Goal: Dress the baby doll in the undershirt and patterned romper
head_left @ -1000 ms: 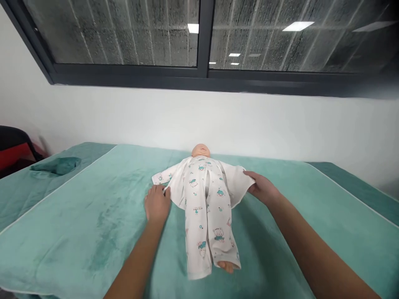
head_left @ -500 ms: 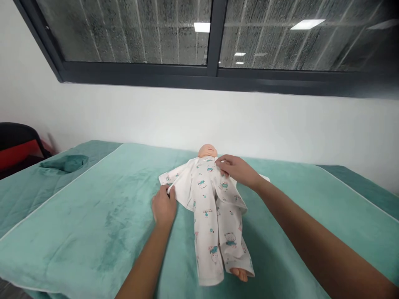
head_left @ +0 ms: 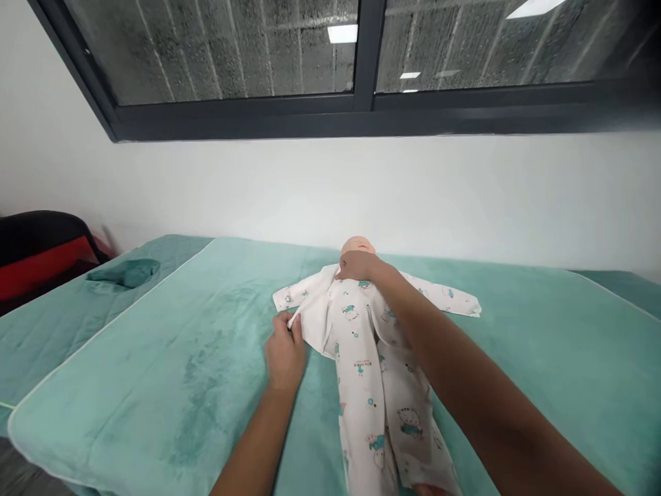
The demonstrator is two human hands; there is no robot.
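Note:
A baby doll (head_left: 358, 242) lies on its back, its head toward the wall, dressed in a white baby outfit (head_left: 356, 344) with teal and pink animal prints. The top's sleeves stretch out to both sides. My left hand (head_left: 286, 355) pinches the edge of the top's left front flap, which is pulled out and turned to its plain inner side. Over the doll's neck, my right hand (head_left: 358, 264) has its fingers bent onto the collar edge. That hand hides the lower head, and my right forearm covers part of the top and one trouser leg.
Under the doll is a light green plush cover (head_left: 180, 331), with a darker green quilted one (head_left: 56, 324) at the left. A crumpled green cloth (head_left: 127, 272) rests there. Far left stands a red and black seat (head_left: 46, 255). Behind are a white wall and a dark-framed window (head_left: 237, 120).
My right hand has moved left across the doll's chest to the other side of the collar. My left hand still grips the flap. The view has shifted slightly, showing more of the right sleeve.

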